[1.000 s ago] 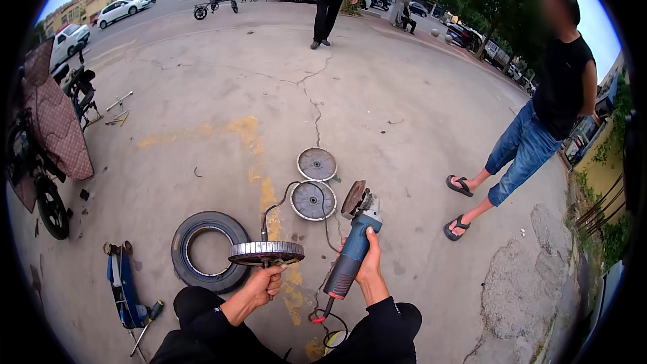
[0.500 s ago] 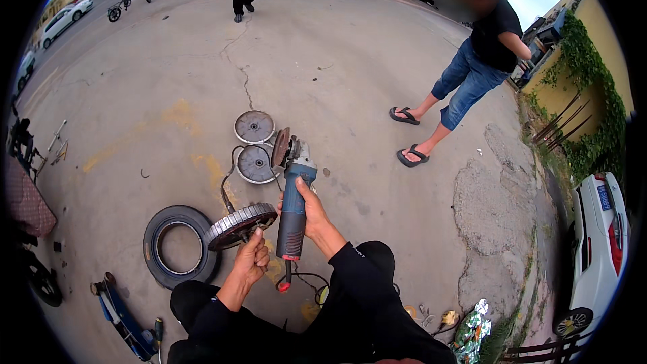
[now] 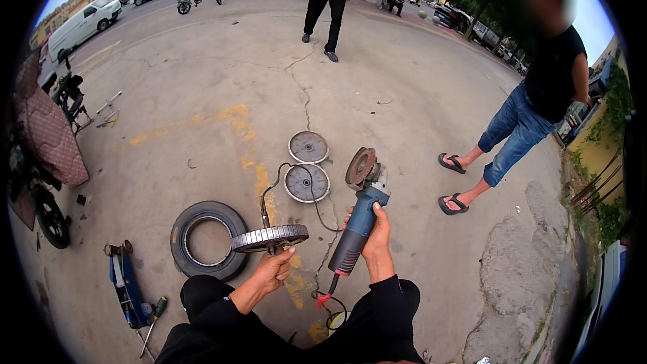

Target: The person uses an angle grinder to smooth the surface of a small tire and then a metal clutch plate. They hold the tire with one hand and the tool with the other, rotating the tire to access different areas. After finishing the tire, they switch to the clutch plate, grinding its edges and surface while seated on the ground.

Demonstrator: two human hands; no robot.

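My left hand (image 3: 271,272), closed around the axle underneath, holds up a hub motor stator (image 3: 269,237), a round ribbed metal ring. A black cable (image 3: 264,203) rises from its top and loops across two round metal hub covers (image 3: 308,146) on the ground beyond. My right hand (image 3: 379,241) is wrapped around the body of a blue and black angle grinder (image 3: 358,226). The grinder leans up to the right, its worn brown disc (image 3: 362,166) at the top, apart from the stator. Its cord (image 3: 335,285) hangs from the lower end, with red tape on it.
A tyre (image 3: 180,241) lies left of the stator. A blue floor jack (image 3: 125,286) and a screwdriver (image 3: 160,306) are at lower left, near a parked two-wheeler (image 3: 50,216). One person in flip-flops (image 3: 453,205) stands at right; another (image 3: 326,17) is on foot ahead.
The grinder has moved right, away from the stator, and tilts more. The stator sits more level. My view has swung left, and the person ahead has come closer.
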